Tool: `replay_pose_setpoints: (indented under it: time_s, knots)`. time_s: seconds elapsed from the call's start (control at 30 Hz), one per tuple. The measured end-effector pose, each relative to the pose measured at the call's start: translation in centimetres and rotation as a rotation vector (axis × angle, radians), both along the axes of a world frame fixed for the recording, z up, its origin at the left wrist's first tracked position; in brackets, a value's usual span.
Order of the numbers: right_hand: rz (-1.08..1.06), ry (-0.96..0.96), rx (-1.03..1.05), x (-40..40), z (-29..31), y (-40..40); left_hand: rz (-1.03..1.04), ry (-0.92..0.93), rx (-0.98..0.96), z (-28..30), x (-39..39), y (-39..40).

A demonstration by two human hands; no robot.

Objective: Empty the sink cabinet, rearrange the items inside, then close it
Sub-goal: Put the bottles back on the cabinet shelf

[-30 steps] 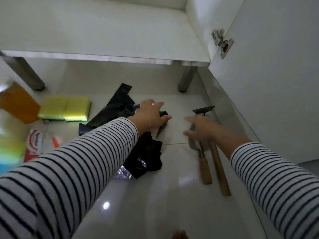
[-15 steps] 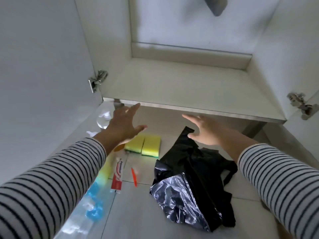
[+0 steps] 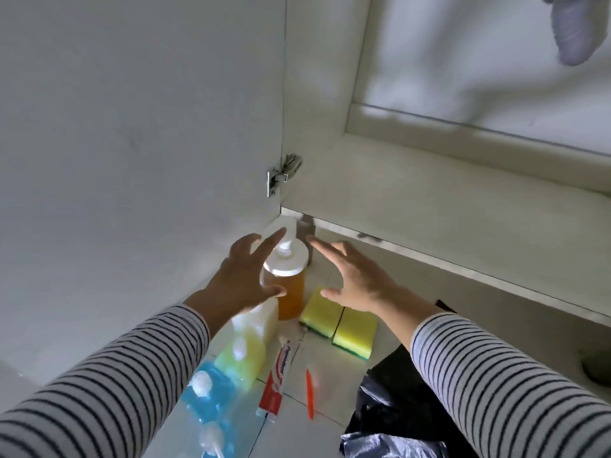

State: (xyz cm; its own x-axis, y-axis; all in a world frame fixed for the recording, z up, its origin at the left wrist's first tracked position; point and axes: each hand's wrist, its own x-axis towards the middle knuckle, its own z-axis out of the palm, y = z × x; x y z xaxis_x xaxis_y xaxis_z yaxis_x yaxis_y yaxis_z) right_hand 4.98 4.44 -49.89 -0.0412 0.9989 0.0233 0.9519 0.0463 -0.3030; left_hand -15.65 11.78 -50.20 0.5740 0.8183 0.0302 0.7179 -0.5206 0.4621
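An orange pump bottle (image 3: 291, 292) with a white cap stands on the tiled floor just in front of the cabinet's left corner. My left hand (image 3: 243, 276) is spread open at the bottle's left side, fingers reaching past its cap. My right hand (image 3: 355, 279) is open to the right of the bottle, a short gap away, hovering over two yellow sponges (image 3: 340, 325). The open sink cabinet (image 3: 429, 200) shows a bare white bottom shelf.
On the floor lie a yellow refill pouch (image 3: 244, 352), a blue pouch (image 3: 208, 398), a toothpaste tube (image 3: 276, 378), an orange stick (image 3: 309, 398) and a crumpled black plastic bag (image 3: 396, 414). The open left door (image 3: 139, 143) fills the left; its hinge (image 3: 282, 173) sits near the corner.
The view swung left from the tools and black bag to the cabinet's left corner. Both hands moved left and forward and now flank the orange bottle.
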Motion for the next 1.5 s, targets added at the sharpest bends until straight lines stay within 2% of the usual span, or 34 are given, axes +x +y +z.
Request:
replay_pose_setpoints:
  time_s: [0.23,0.5,0.73,0.93,1.2,1.5]
  knots:
    - [0.058,0.257,0.118,-0.2,-5.9,5.4,0.013,0.100,-0.027,-2.8,0.9,2.6]
    - [0.090,0.493,0.165,-0.5,-9.1,7.2,0.008,-0.017,0.083,-4.3,1.7,3.2]
    - [0.096,0.543,0.244,-0.9,-9.9,7.4,0.079,-0.086,0.161,-4.6,2.2,3.5]
    - [0.051,0.553,0.324,-1.2,-9.8,6.3,0.038,-0.120,0.176,-4.5,2.2,3.2]
    - [0.053,0.569,0.449,-1.1,-5.9,4.0,0.043,-0.315,0.132,-0.6,2.0,1.0]
    - [0.098,0.598,0.578,1.7,4.1,1.6,-0.090,-0.431,0.140,9.9,4.5,-1.1]
